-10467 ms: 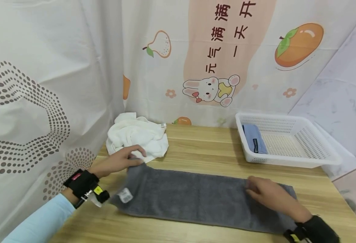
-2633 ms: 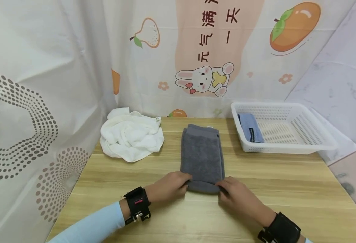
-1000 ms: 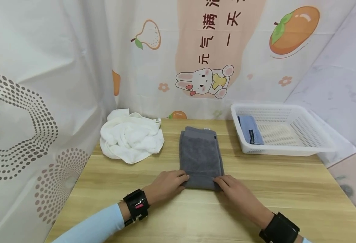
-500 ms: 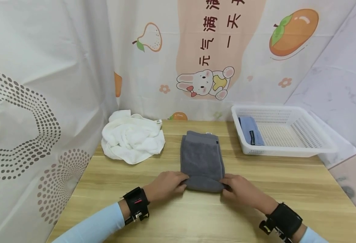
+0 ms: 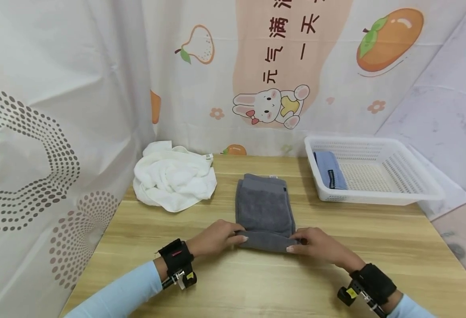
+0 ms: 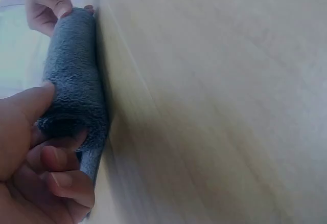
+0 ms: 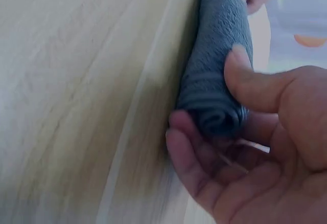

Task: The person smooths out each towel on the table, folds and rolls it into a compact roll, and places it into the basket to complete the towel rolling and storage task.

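A grey towel (image 5: 262,207) lies folded lengthwise on the table, its near end turned into a roll. My left hand (image 5: 217,238) grips the roll's left end, thumb on the near side. At the right end, my right hand (image 5: 322,246) holds the roll between thumb and fingers. The left wrist view shows the grey towel roll (image 6: 76,65) with the left thumb on its side and fingers curled at its open end. In the right wrist view, spiral layers show at the end of the towel roll (image 7: 217,70), the right thumb pressing on it.
A crumpled white towel (image 5: 173,179) lies at the back left. At the back right stands a white perforated basket (image 5: 376,196) with a folded blue towel (image 5: 330,170) along its left side. A printed curtain (image 5: 201,88) hangs behind the wooden table (image 5: 225,291).
The grey towel was first spread wide, then folded into a narrow strip. Since then both hands have been turning its near end into a roll, and the flat part beyond is shorter.
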`<action>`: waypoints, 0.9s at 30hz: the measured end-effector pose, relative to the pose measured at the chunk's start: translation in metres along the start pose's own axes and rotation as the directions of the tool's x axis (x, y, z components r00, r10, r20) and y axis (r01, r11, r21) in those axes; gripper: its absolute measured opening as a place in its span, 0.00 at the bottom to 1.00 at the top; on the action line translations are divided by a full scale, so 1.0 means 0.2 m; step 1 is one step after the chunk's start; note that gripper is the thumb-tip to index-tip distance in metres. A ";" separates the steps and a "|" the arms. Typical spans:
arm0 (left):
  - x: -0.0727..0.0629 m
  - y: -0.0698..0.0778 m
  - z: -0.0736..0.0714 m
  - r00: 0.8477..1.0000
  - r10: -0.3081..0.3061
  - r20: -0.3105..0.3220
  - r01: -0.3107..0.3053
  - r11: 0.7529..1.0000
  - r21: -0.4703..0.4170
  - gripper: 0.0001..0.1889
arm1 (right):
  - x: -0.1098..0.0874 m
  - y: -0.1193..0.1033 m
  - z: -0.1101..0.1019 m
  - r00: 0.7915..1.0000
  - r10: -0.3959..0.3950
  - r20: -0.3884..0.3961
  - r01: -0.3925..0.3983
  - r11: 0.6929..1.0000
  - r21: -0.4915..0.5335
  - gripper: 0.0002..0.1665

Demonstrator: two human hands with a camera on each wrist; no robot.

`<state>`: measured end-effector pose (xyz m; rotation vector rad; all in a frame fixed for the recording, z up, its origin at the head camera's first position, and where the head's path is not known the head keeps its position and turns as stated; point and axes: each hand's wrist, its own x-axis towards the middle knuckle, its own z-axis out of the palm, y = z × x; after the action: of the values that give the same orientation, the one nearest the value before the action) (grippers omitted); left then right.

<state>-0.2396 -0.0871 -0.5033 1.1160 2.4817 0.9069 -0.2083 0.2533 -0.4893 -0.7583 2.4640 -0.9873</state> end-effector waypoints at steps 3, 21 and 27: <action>0.01 -0.01 0.00 1.000 0.000 -0.013 -0.001 1.000 -0.023 0.16 | 0.02 -0.02 0.02 0.997 0.039 -0.060 -0.043 0.997 -0.060 0.17; 0.07 0.03 0.05 0.957 0.178 -0.228 -0.075 0.914 0.400 0.05 | 0.07 -0.06 0.02 0.927 0.374 -0.005 -0.368 0.916 0.159 0.27; 0.06 0.06 0.08 0.928 0.317 -0.197 -0.168 0.826 0.539 0.15 | 0.09 -0.08 0.03 0.937 0.270 -0.223 -0.262 0.963 0.067 0.15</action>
<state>-0.2328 -0.0639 -0.5076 1.6057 2.9709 0.4803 -0.2144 0.2289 -0.4837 -0.2972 2.6457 -1.0625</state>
